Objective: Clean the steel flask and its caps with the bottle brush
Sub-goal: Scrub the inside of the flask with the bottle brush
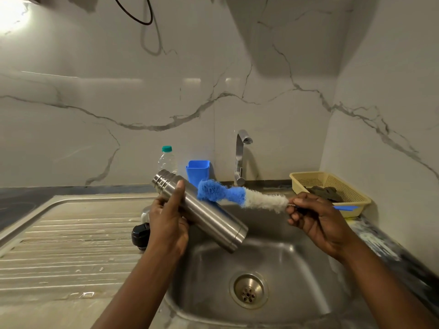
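**Q:** What is lying where, largest first?

**A:** The sink [297,255] is filling the lower middle, with its drainboard [71,245] stretching off to the left. The steel flask [202,210] is hanging tilted over the basin's back left corner, ribbed end up and left, the other end dipping towards the basin. The bottle brush [237,197] is lying nearly level above the basin's back edge, and its blue tuft is touching the flask's upper side.

**Q:** And the hands?

**A:** The left hand [168,224] is gripping the flask from beneath, fingers wrapping round it and the thumb lying along the top. The right hand [316,217] is pinching the brush's stem just behind the white bristles, fingers curling; the blue handle is sticking out behind it.

**Q:** Smaller items?

**A:** A yellow basket [332,184] is sitting at the sink's back right corner, and a blue cup [198,172] is standing at the back edge beside the tap [240,157]. A black cap [140,236] is resting at the drainboard's right edge.
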{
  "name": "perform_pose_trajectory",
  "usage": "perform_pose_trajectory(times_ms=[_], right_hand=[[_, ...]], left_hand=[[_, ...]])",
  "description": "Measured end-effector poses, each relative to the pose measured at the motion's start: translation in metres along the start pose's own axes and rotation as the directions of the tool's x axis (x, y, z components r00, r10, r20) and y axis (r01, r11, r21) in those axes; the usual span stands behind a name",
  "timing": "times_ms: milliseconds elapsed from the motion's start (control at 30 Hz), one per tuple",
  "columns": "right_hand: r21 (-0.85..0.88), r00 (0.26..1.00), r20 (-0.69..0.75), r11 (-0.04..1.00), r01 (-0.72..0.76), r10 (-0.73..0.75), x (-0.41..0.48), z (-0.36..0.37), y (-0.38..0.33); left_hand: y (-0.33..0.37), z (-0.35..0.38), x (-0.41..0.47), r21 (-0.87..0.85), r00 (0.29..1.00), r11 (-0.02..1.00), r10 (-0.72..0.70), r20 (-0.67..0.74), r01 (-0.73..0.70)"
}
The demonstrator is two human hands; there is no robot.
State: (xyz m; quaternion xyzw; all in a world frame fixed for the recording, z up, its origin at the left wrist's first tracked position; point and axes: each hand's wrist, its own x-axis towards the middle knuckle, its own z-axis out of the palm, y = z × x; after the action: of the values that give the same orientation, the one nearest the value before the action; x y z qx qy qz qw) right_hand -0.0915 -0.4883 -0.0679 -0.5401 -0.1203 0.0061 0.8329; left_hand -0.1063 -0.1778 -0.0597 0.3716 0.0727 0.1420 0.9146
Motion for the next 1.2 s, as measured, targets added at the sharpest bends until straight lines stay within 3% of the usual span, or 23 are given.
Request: perform_pose_trajectory(times_ms=[333, 1033, 1200], right_hand=[[0.062, 1.0, -0.022, 0.998, 0.018, -0.016, 0.003, 0.015, 0.007], [0.107, 0.998, -0.026, 0.993, 0.056, -0.054, 0.0, 0.015, -0.001], [0.101, 0.999, -0.001, 0.994, 0.046, -0.046, 0.002, 0.019, 0.005]], left_hand=[[-0.01, 0.001, -0.007, 0.173, 0.984, 0.985, -0.03, 0.177, -0.001], [-0.011, -0.007, 0.0, 0.388, 0.958, 0.915, -0.01, 0.286, -0.106], [-0.013, -0.006, 0.0, 0.359, 0.962, 0.929, -0.018, 0.272, -0.084]])
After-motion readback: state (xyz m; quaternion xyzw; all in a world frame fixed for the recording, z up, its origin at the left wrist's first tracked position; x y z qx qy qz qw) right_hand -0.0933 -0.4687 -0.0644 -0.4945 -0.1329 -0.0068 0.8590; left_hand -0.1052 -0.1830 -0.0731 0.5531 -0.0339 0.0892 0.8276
